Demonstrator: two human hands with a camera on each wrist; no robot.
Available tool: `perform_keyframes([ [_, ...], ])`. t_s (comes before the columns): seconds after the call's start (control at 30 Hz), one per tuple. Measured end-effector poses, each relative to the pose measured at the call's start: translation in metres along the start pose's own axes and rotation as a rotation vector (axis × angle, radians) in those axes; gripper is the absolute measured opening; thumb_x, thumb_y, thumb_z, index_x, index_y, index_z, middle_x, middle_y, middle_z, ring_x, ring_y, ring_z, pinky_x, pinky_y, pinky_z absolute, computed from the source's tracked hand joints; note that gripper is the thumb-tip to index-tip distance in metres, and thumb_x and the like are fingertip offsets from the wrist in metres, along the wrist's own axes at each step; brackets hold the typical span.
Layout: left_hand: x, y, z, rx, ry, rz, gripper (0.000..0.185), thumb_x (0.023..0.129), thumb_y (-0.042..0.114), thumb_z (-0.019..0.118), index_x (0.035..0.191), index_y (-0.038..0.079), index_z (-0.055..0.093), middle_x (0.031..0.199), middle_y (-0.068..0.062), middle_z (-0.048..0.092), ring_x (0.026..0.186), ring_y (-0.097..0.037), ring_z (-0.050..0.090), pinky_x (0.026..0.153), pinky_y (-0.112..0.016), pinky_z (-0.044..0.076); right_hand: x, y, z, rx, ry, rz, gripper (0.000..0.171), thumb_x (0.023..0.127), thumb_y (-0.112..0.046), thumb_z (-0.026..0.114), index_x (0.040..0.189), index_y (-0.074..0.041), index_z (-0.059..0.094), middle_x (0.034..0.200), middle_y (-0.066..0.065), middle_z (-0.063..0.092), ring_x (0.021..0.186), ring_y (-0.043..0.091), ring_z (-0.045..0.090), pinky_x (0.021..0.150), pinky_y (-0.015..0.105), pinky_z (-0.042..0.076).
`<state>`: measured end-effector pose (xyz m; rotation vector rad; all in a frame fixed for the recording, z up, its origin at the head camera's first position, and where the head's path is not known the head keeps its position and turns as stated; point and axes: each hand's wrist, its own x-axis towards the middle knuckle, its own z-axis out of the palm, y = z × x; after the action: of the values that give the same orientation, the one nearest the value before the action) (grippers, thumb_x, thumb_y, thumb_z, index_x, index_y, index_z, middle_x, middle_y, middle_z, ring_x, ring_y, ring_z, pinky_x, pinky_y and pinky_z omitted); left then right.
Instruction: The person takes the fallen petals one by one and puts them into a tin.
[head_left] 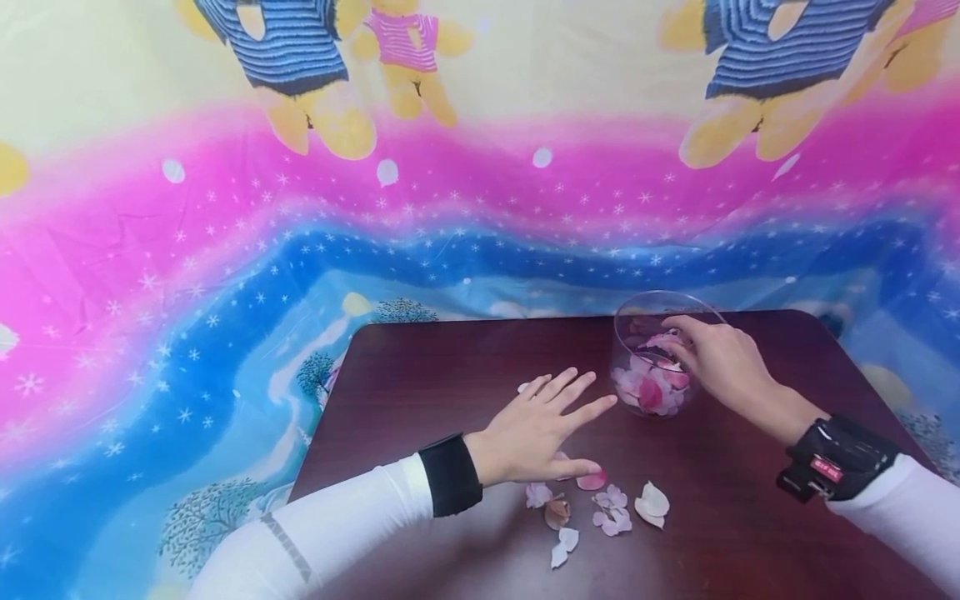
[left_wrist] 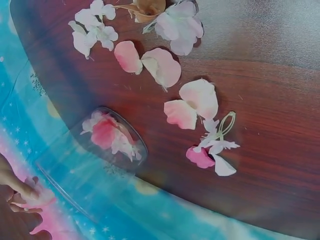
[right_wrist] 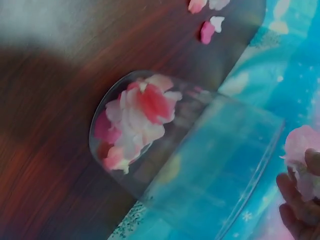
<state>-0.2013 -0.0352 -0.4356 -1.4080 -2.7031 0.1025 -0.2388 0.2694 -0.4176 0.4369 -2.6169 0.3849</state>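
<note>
A clear, round plastic container (head_left: 620, 343) stands upright towards the back right of the table, with pink, lilac and white petals (head_left: 648, 393) heaped in its bottom. My right hand (head_left: 723, 358) is at its mouth, fingers curled over the rim. Pink artificial petals (right_wrist: 301, 145) are pinched between that hand's fingertips in the right wrist view. With fingers spread, my left hand (head_left: 536, 425) reaches over the table left of the container and holds nothing. Below its thumb lie a pink petal (head_left: 592, 481), a lilac blossom (head_left: 612, 510) and a brownish petal (head_left: 557, 513).
Nearer the front lie a large white petal (head_left: 652, 503) and a small white pair (head_left: 566, 548). More loose petals (left_wrist: 162, 67) are scattered in the left wrist view. The dark wooden table (head_left: 450, 358) meets a patterned cloth (head_left: 480, 200) behind its back edge.
</note>
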Motion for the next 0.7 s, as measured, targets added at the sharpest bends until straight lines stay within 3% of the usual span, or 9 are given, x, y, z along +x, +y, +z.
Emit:
perform_keyframes([
  [0.03, 0.000, 0.000, 0.000, -0.005, -0.003, -0.002, 0.086, 0.093, 0.078, 0.040, 0.163, 0.039, 0.008, 0.172, -0.001, 0.015, 0.160, -0.023, 0.014, 0.126, -0.046, 0.025, 0.001, 0.002, 0.001, -0.011, -0.025, 0.011, 0.036, 0.089, -0.027, 0.078, 0.117, -0.005, 0.070, 0.065, 0.007, 0.067, 0.055, 0.022, 0.059, 0.049, 0.041, 0.046],
  [0.1, -0.001, 0.000, 0.001, -0.008, -0.010, -0.003, 0.086, 0.093, 0.078, 0.040, 0.163, 0.039, 0.008, 0.172, -0.001, 0.015, 0.160, -0.023, 0.014, 0.126, -0.046, 0.025, 0.001, 0.005, 0.004, -0.052, -0.116, 0.044, 0.050, 0.092, -0.039, 0.073, 0.126, -0.004, 0.067, 0.092, 0.017, 0.074, 0.085, 0.036, 0.069, 0.071, 0.052, 0.056],
  [0.17, -0.002, 0.000, 0.002, -0.010, -0.014, -0.005, 0.086, 0.093, 0.078, 0.040, 0.163, 0.039, 0.008, 0.172, 0.000, 0.014, 0.160, -0.023, 0.014, 0.126, -0.046, 0.026, 0.000, 0.007, 0.006, -0.087, -0.230, 0.075, 0.065, 0.094, -0.052, 0.065, 0.136, -0.003, 0.060, 0.130, 0.028, 0.064, 0.124, 0.047, 0.057, 0.100, 0.063, 0.046],
  [0.23, -0.003, 0.000, 0.003, -0.004, -0.018, -0.006, 0.085, 0.094, 0.078, 0.039, 0.163, 0.039, 0.008, 0.172, 0.000, 0.014, 0.160, -0.023, 0.015, 0.126, -0.046, 0.026, -0.001, 0.008, 0.009, -0.113, -0.330, 0.089, 0.076, 0.096, -0.061, 0.055, 0.144, -0.002, 0.053, 0.152, 0.032, 0.043, 0.145, 0.052, 0.032, 0.116, 0.069, 0.025],
  [0.33, -0.004, -0.001, 0.003, 0.005, -0.016, -0.009, 0.085, 0.094, 0.077, 0.039, 0.163, 0.039, 0.009, 0.172, 0.000, 0.014, 0.160, -0.023, 0.016, 0.126, -0.046, 0.027, -0.004, 0.008, 0.012, -0.114, -0.401, 0.102, 0.082, 0.097, -0.067, 0.048, 0.150, -0.004, 0.047, 0.160, 0.033, 0.029, 0.150, 0.053, 0.019, 0.119, 0.071, 0.014],
  [0.7, -0.005, -0.002, 0.006, 0.011, -0.016, -0.013, 0.084, 0.094, 0.077, 0.038, 0.163, 0.038, 0.009, 0.172, -0.001, 0.016, 0.160, -0.024, 0.016, 0.126, -0.047, 0.027, -0.006, 0.006, 0.017, -0.109, -0.404, 0.097, 0.082, 0.097, -0.067, 0.048, 0.153, -0.008, 0.044, 0.160, 0.032, 0.029, 0.150, 0.053, 0.021, 0.118, 0.072, 0.016],
])
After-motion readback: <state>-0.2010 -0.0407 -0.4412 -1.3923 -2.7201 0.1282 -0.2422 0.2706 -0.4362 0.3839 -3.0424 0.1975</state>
